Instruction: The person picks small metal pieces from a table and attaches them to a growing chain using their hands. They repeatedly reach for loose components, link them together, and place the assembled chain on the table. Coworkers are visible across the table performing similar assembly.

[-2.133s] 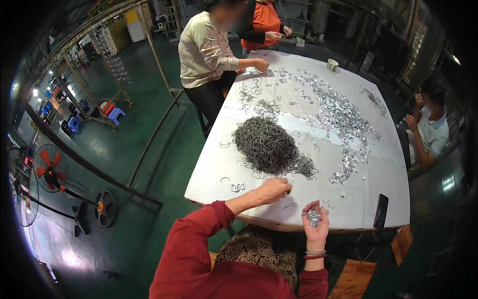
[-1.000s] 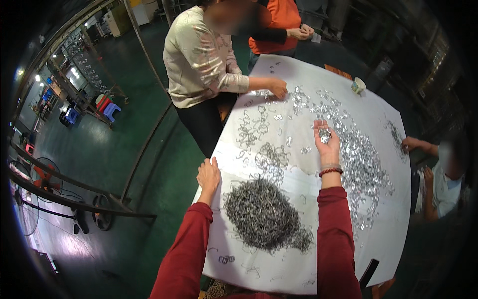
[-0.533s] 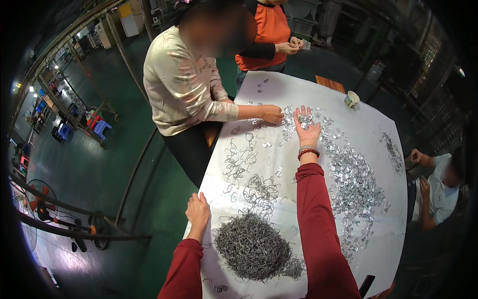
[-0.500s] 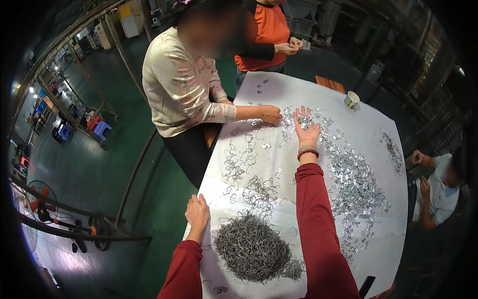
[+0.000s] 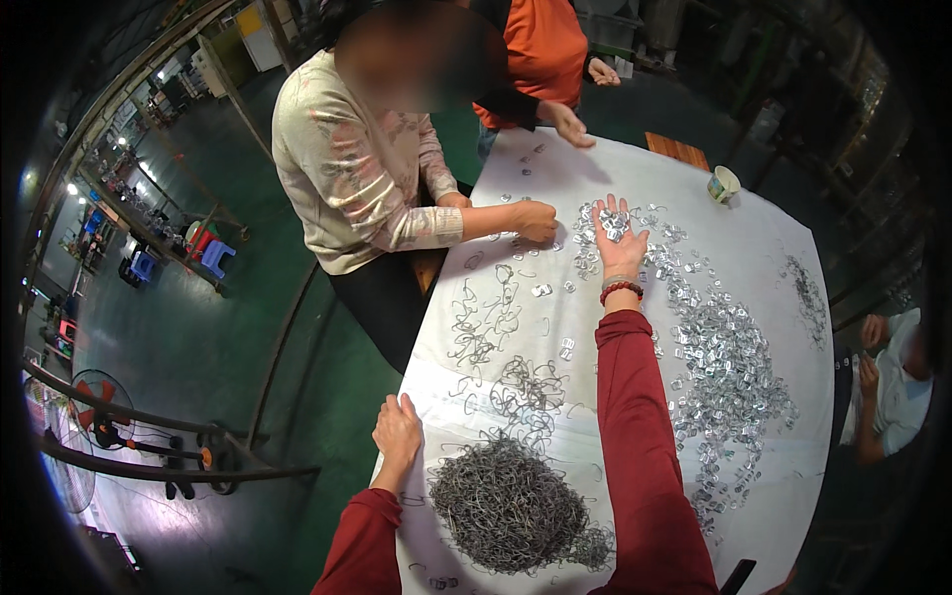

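My right hand (image 5: 618, 244) reaches far over the table, palm up, fingers stretched and slightly apart. A small heap of shiny metal buckles (image 5: 614, 226) lies in its palm. My left hand (image 5: 399, 432) rests at the table's left edge (image 5: 417, 405), fingers curled over it. Just right of that hand is a big pile of dark bent wire hooks (image 5: 508, 506). Looser wire hooks (image 5: 484, 319) trail from it toward the far side. A wide spread of loose metal buckles (image 5: 729, 362) covers the table right of my right forearm.
At the left, a co-worker in a cream sweater (image 5: 337, 169) has a closed hand (image 5: 536, 221) near my right hand. Another, in orange (image 5: 543, 50), holds a hand (image 5: 567, 123) above the far edge. A third person (image 5: 897, 387) is at the right. A paper cup (image 5: 724, 184) stands far right.
The co-worker in orange has parted their hands and stretched one over the table's far edge. The view has shifted a little. My hands keep much the same poses.
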A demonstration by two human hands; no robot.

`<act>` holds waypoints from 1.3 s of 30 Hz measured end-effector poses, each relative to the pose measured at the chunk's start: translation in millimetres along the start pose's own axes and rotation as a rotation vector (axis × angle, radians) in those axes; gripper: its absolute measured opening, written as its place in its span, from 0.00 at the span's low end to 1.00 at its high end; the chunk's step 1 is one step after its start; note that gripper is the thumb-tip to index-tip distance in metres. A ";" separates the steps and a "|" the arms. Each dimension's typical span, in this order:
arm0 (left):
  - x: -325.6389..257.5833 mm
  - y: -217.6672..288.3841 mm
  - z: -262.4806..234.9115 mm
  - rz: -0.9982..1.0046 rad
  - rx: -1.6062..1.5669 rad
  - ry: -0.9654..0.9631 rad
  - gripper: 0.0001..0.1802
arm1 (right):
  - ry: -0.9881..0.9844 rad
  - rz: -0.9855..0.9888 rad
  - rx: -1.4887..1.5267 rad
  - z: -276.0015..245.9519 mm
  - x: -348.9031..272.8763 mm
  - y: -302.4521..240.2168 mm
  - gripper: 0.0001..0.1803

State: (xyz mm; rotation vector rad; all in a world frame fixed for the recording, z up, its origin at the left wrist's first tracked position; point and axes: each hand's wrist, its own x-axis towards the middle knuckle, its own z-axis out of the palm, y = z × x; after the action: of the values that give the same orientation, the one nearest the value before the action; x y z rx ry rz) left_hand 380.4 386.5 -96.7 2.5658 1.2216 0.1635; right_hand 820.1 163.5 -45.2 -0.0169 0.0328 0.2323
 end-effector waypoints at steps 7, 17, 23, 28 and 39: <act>0.0 -0.9 -0.1 -0.006 -0.015 -0.002 0.20 | 0.069 0.014 0.104 -5.0 17.6 9.6 0.40; 2.4 2.0 -2.3 -0.041 0.006 -0.036 0.21 | 0.388 -0.036 -0.459 31.4 67.4 22.5 0.31; 1.5 0.3 -1.8 -0.059 -0.010 -0.028 0.20 | 0.393 -0.370 -0.922 47.1 73.2 49.8 0.23; 4.5 5.5 0.0 -0.005 -0.017 -0.017 0.19 | 0.356 -0.791 -1.568 12.9 117.8 15.2 0.30; 1.7 -3.3 -1.6 -0.013 -0.014 0.001 0.19 | -0.226 -0.687 -1.243 116.4 41.0 -52.9 0.29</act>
State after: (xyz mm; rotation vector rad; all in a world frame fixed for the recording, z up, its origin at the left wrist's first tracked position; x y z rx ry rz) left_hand 378.6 390.1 -96.3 2.5453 1.2335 0.1700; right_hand 875.7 123.8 70.4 -1.2209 -0.3440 -0.4644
